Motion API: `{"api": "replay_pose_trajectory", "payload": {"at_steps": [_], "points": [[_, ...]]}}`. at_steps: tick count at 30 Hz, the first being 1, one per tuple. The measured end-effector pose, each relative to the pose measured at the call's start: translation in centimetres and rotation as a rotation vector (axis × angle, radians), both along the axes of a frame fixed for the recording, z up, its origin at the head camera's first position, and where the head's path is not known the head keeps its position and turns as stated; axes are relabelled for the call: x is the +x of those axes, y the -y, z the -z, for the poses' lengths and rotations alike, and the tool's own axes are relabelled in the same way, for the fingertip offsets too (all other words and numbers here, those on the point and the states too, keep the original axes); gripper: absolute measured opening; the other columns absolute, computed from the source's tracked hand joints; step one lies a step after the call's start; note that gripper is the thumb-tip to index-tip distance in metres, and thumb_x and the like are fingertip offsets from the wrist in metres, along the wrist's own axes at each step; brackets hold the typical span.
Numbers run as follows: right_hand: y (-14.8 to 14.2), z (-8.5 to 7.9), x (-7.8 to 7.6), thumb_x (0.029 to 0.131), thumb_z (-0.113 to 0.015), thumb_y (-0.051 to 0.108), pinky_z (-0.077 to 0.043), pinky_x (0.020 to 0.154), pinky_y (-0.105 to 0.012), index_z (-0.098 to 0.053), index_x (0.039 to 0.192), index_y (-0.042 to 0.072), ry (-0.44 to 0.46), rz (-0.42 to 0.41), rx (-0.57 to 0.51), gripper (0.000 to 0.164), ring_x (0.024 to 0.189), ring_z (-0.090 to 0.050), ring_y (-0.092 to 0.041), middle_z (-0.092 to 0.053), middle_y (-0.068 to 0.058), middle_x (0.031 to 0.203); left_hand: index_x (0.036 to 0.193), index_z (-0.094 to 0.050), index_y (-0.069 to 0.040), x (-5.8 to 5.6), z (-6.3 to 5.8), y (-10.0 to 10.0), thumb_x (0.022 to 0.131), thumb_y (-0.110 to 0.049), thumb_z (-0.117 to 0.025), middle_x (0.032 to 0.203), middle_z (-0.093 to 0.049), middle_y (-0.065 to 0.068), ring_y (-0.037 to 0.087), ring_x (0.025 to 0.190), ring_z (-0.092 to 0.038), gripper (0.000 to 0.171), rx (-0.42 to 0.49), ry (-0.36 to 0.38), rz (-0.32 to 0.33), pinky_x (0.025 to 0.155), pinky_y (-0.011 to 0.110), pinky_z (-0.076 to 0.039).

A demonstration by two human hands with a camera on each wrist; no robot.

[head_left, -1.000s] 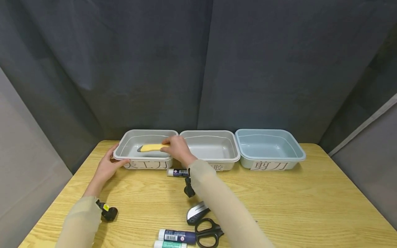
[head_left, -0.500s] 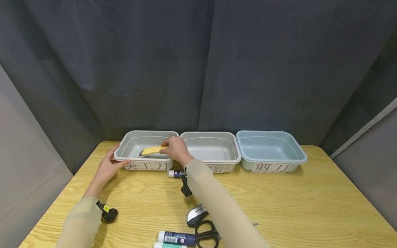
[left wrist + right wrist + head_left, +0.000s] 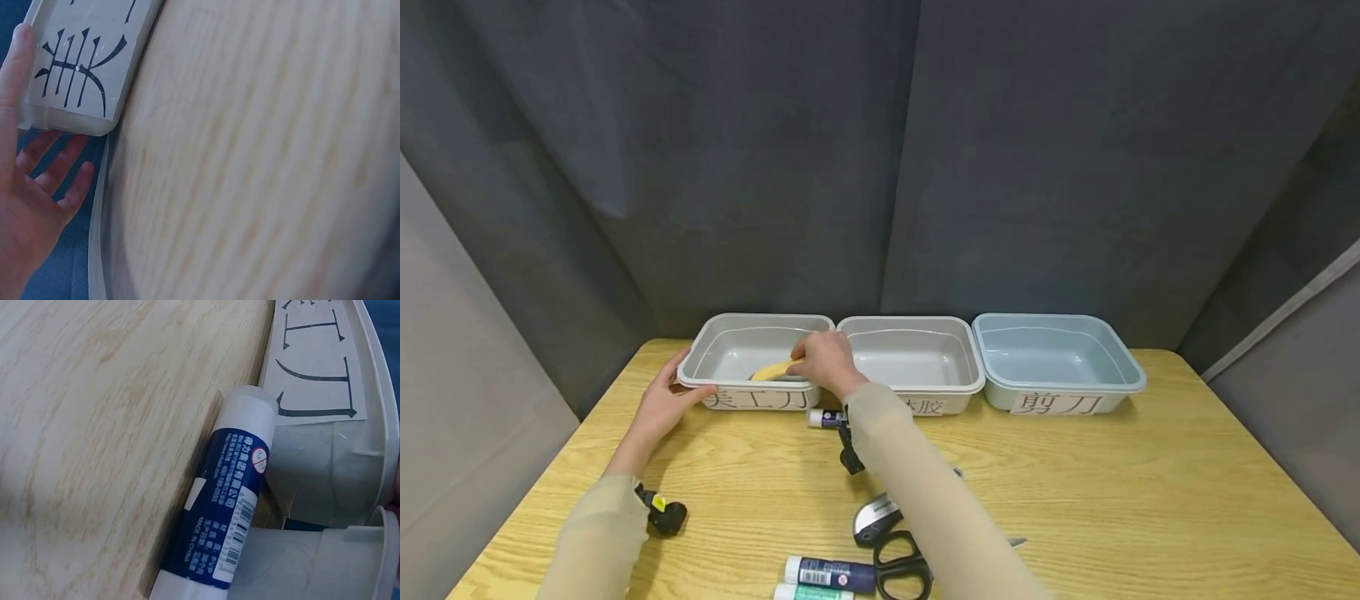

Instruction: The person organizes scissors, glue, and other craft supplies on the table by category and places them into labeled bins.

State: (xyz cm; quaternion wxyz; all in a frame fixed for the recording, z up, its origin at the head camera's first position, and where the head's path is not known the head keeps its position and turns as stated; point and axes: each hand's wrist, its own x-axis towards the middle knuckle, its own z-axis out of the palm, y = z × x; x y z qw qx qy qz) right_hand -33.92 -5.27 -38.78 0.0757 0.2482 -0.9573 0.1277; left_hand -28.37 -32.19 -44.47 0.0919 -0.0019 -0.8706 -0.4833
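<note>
My right hand (image 3: 827,360) pinches a yellow utility knife (image 3: 772,370) by one end, its other end dipping into the left grey plastic box (image 3: 698,343). At that box's front left corner, my left hand (image 3: 658,408) holds the rim, thumb along the front and fingers at the side. The left wrist view has this hand (image 3: 31,206) against the box's labelled end (image 3: 78,69). A navy glue stick (image 3: 231,494) lies on the table before the boxes in the right wrist view, where the right hand is almost wholly out of frame.
A middle grey box (image 3: 917,387) and a light blue box (image 3: 1060,385) continue the row, each with a paper label. Nearer lie a silver-black utility knife (image 3: 874,518), black-handled scissors (image 3: 891,568), a navy glue stick (image 3: 835,575) and a green-labelled one (image 3: 812,592). A dark curtain (image 3: 775,167) hangs behind.
The right hand has lowered the yellow utility knife into the left box, and its far end now sits behind the front rim. The left hand stays on the box corner.
</note>
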Motion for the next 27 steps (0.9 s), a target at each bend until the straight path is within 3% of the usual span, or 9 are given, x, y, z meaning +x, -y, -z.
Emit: {"api": "replay_pose_trajectory", "payload": {"at_steps": [14, 27], "points": [[0.24, 0.13, 0.15, 0.076, -0.068, 0.048, -0.037, 0.086, -0.035, -0.071, 0.101, 0.032, 0.048, 0.031, 0.031, 0.03, 0.096, -0.059, -0.01, -0.066, 0.016, 0.103, 0.146, -0.018, -0.017, 0.18, 0.26, -0.06, 0.077, -0.037, -0.07, 0.138, -0.037, 0.019, 0.027, 0.109, -0.045, 0.088, 0.001, -0.019, 0.013, 0.073, 0.009, -0.038], [-0.32, -0.46, 0.6, 0.082, -0.064, 0.038, -0.038, 0.087, -0.033, -0.071, 0.101, 0.025, 0.073, -0.003, -0.097, 0.023, 0.096, -0.059, -0.009, -0.068, 0.015, 0.099, 0.146, -0.019, -0.015, 0.21, 0.16, -0.18, 0.078, -0.036, -0.071, 0.137, -0.038, 0.019, 0.026, 0.106, -0.045, 0.088, 0.007, -0.015, 0.01, 0.072, 0.01, -0.038]]}}
